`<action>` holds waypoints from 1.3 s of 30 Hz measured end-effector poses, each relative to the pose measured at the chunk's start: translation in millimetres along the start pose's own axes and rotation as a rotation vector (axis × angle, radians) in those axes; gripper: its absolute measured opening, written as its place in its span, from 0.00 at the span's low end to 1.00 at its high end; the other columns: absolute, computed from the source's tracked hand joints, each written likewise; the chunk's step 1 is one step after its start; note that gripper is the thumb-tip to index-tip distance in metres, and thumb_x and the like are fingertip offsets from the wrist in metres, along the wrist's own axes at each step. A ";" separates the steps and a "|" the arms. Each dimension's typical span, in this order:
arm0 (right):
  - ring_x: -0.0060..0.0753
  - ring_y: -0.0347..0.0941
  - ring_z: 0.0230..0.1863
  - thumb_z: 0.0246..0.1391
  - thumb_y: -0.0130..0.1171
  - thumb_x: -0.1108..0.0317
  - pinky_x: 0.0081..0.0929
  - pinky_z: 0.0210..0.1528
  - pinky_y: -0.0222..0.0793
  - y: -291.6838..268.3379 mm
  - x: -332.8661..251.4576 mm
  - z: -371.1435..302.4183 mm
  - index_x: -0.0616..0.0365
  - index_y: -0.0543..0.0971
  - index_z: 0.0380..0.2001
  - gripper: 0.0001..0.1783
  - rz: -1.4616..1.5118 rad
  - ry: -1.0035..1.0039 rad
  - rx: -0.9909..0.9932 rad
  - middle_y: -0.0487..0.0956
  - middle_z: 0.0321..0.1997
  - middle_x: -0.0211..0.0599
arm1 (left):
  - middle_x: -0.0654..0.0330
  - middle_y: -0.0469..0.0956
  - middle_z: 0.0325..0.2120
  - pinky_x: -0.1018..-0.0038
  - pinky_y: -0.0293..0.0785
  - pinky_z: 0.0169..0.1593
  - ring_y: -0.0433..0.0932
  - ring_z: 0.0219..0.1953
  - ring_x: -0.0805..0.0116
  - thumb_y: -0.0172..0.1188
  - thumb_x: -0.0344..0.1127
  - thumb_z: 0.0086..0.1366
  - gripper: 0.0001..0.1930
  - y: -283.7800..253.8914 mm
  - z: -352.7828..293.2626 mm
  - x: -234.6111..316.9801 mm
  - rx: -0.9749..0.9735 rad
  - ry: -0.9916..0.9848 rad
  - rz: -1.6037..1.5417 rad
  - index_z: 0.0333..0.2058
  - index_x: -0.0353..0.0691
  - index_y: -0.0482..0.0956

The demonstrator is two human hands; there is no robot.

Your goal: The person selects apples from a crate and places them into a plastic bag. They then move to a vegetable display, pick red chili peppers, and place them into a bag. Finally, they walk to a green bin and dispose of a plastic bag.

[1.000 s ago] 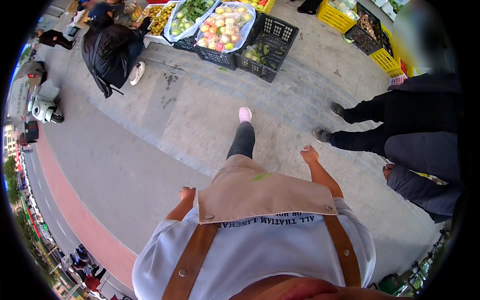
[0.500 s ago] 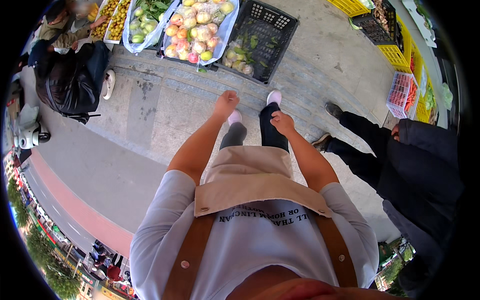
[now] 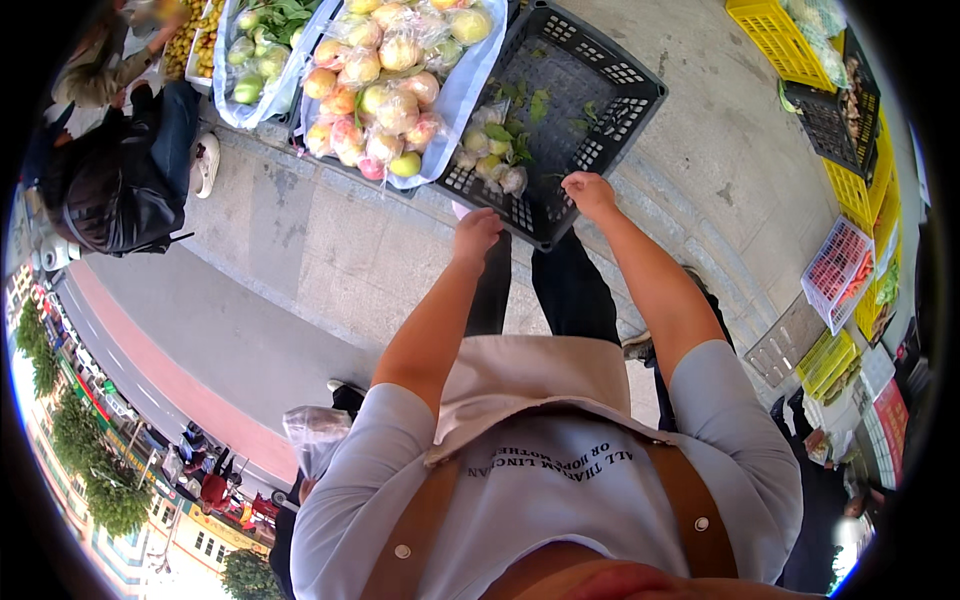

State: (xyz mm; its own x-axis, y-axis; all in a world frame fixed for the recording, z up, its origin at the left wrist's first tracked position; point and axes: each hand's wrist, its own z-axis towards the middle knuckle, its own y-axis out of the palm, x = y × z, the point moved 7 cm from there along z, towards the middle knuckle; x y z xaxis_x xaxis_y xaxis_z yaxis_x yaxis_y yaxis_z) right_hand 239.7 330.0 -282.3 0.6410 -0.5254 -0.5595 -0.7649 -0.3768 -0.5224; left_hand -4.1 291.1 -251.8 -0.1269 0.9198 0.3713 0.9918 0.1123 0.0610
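Observation:
A black plastic crate [image 3: 590, 120] with slotted walls stands in front of me. In its near-left part are several pale fruits in clear wrap [image 3: 492, 165] and loose green leaves [image 3: 540, 103]. My right hand [image 3: 592, 195] is closed over the rim at the right near corner, fingertips inside. At the near wall, my left hand [image 3: 478, 234] is closed with curled fingers against the edge; its fingertips are partly hidden. Just left of the crate sits a blue-lined crate [image 3: 470, 75] heaped with wrapped yellow-red fruit [image 3: 395, 105].
Green fruit [image 3: 250, 88] and small yellow fruit lie in containers farther left. A crouching person [image 3: 110, 190] in dark clothes is at the left. Along the right stand yellow crates [image 3: 775, 45] and a white crate [image 3: 835, 270] of carrots. Another person's legs show behind my right arm.
Both hands have moved forward to the black crate, the right onto its rim. The view has come closer to the crates. The person at the right is now mostly hidden behind my arm.

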 end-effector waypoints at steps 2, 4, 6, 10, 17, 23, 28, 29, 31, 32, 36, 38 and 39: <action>0.32 0.73 0.32 0.43 0.51 0.62 0.28 0.33 0.67 11.1 12.7 57.5 0.45 0.78 0.25 0.07 0.033 0.038 0.013 0.77 0.28 0.29 | 0.58 0.72 0.36 0.77 0.70 0.37 0.73 0.37 0.68 0.47 0.29 0.57 0.13 12.1 66.5 -8.1 0.063 -0.073 -0.234 0.42 0.38 0.68; 0.32 0.72 0.35 0.44 0.49 0.61 0.29 0.36 0.67 42.5 36.4 124.6 0.44 0.77 0.28 0.09 -0.047 0.054 0.023 0.76 0.34 0.30 | 0.57 0.71 0.39 0.75 0.70 0.39 0.72 0.39 0.66 0.46 0.29 0.58 0.13 14.3 145.7 -22.8 0.121 -0.112 -0.472 0.43 0.38 0.67; 0.34 0.72 0.36 0.44 0.49 0.60 0.30 0.37 0.66 63.1 28.4 173.7 0.43 0.77 0.30 0.10 -0.176 0.047 0.071 0.76 0.36 0.31 | 0.60 0.68 0.40 0.74 0.66 0.40 0.68 0.40 0.66 0.47 0.31 0.57 0.14 9.9 205.3 -28.9 0.225 -0.140 -0.476 0.44 0.42 0.66; 0.44 0.70 0.41 0.39 0.55 0.54 0.34 0.43 0.65 136.8 2.6 250.0 0.49 0.72 0.42 0.23 -0.282 -0.160 0.135 0.73 0.41 0.41 | 0.69 0.67 0.41 0.71 0.61 0.41 0.63 0.41 0.70 0.55 0.41 0.52 0.18 -11.9 300.3 -48.1 0.421 -0.149 -0.406 0.43 0.49 0.67; 0.39 0.67 0.46 0.31 0.60 0.53 0.34 0.43 0.66 165.9 -3.3 275.2 0.50 0.68 0.46 0.34 -0.145 -0.129 -0.097 0.72 0.44 0.41 | 0.67 0.66 0.42 0.67 0.63 0.42 0.62 0.45 0.66 0.65 0.48 0.42 0.30 -1.3 321.8 -25.7 0.349 -0.212 -0.434 0.44 0.50 0.65; 0.30 0.64 0.50 0.49 0.47 0.51 0.31 0.51 0.56 123.9 25.9 190.0 0.49 0.64 0.49 0.25 1.335 0.346 -0.589 0.68 0.49 0.30 | 0.60 0.68 0.41 0.56 0.63 0.47 0.66 0.45 0.60 0.57 0.54 0.49 0.25 50.0 250.0 -8.3 -0.076 -0.270 -0.686 0.42 0.46 0.67; 0.34 0.63 0.49 0.46 0.51 0.48 0.36 0.50 0.57 48.8 -1.8 143.4 0.44 0.69 0.43 0.22 1.563 0.280 -0.416 0.69 0.47 0.30 | 0.57 0.67 0.46 0.56 0.60 0.51 0.63 0.51 0.58 0.56 0.49 0.50 0.25 80.2 144.6 41.4 -0.589 -0.228 -0.790 0.45 0.43 0.66; 0.34 0.64 0.47 0.45 0.51 0.49 0.34 0.48 0.59 38.4 -7.3 138.2 0.44 0.70 0.42 0.21 1.567 0.303 -0.348 0.70 0.45 0.30 | 0.57 0.67 0.46 0.55 0.60 0.51 0.63 0.51 0.58 0.56 0.49 0.50 0.25 79.7 124.3 55.0 -0.632 -0.199 -0.788 0.45 0.43 0.66; 0.32 0.66 0.42 0.44 0.53 0.50 0.30 0.41 0.62 25.8 -19.8 128.0 0.45 0.71 0.38 0.19 1.597 0.352 -0.246 0.72 0.40 0.30 | 0.56 0.69 0.42 0.59 0.66 0.47 0.68 0.45 0.57 0.53 0.47 0.52 0.23 72.0 87.0 79.6 -0.656 -0.176 -0.864 0.44 0.40 0.66; 0.32 0.67 0.39 0.44 0.52 0.49 0.28 0.38 0.63 20.8 -30.8 123.4 0.45 0.71 0.38 0.19 1.573 0.408 -0.173 0.72 0.39 0.30 | 0.55 0.70 0.41 0.61 0.67 0.45 0.69 0.44 0.57 0.53 0.47 0.53 0.23 63.3 74.9 86.5 -0.677 -0.183 -0.907 0.44 0.40 0.66; 0.26 0.69 0.31 0.45 0.50 0.46 0.22 0.32 0.64 19.8 -74.7 112.4 0.43 0.70 0.38 0.19 1.486 0.450 -0.294 0.72 0.34 0.24 | 0.57 0.72 0.36 0.70 0.72 0.37 0.73 0.37 0.60 0.49 0.50 0.54 0.22 9.6 38.9 117.0 -0.626 -0.031 -0.847 0.43 0.41 0.67; 0.19 0.68 0.31 0.45 0.53 0.50 0.16 0.28 0.62 17.8 -111.1 110.4 0.44 0.71 0.36 0.17 1.313 0.406 -0.266 0.72 0.34 0.23 | 0.54 0.71 0.36 0.71 0.68 0.41 0.72 0.37 0.62 0.54 0.46 0.50 0.25 -34.5 26.1 129.9 -0.164 0.117 -0.571 0.44 0.38 0.65; 0.19 0.68 0.32 0.44 0.54 0.53 0.15 0.28 0.61 19.6 -130.5 111.4 0.47 0.71 0.37 0.17 1.223 0.339 -0.239 0.72 0.34 0.24 | 0.55 0.70 0.36 0.72 0.68 0.42 0.71 0.37 0.63 0.55 0.43 0.50 0.25 -57.6 19.8 145.2 -0.021 0.269 -0.437 0.45 0.37 0.63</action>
State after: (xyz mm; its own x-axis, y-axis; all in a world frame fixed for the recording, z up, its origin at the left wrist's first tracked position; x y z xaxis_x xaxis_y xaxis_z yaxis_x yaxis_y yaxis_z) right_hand 148.2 476.2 -291.2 -0.5010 -0.7770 -0.3813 -0.8550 0.3760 0.3572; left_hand -79.3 425.7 -219.7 -0.5319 0.6591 0.5316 0.8449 0.4547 0.2817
